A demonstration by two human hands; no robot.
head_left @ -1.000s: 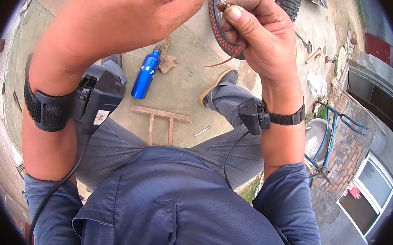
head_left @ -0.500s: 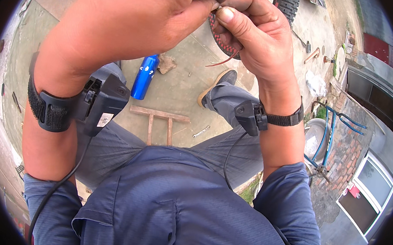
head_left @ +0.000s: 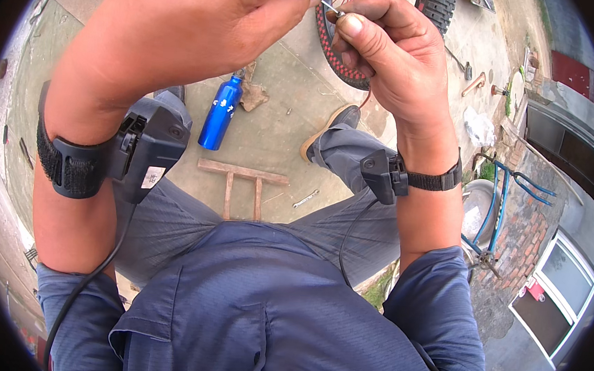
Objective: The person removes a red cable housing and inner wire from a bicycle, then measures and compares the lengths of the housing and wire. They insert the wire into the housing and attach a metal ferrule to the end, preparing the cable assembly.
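Note:
High in the view, my left hand (head_left: 253, 27) and my right hand (head_left: 395, 58) are close together, both pinched. A short, thin silvery wire-like piece (head_left: 331, 8) spans the small gap between them. Thumb and forefinger of my right hand grip one end. The other end meets my left thumb tip, whose fingers are partly cut off by the top edge. A thin reddish-brown cable (head_left: 367, 99) hangs below my right hand; whether it joins the silvery piece is hidden. Behind the hands stands a wheel with a red-and-black checked tyre (head_left: 337, 61).
A blue bottle (head_left: 220, 113) lies by a brown rag-like piece (head_left: 253, 96). Nearer are a wooden stool-like frame (head_left: 243, 173) and a small wrench (head_left: 305, 198). A knobbly black tyre (head_left: 436, 8), white plastic bag (head_left: 479, 126) and blue bicycle frame (head_left: 498, 210) are further right.
My hands have drawn slightly apart, the left one moving left, so the silvery piece now shows between them. The reddish-brown cable has swung right and hangs more steeply.

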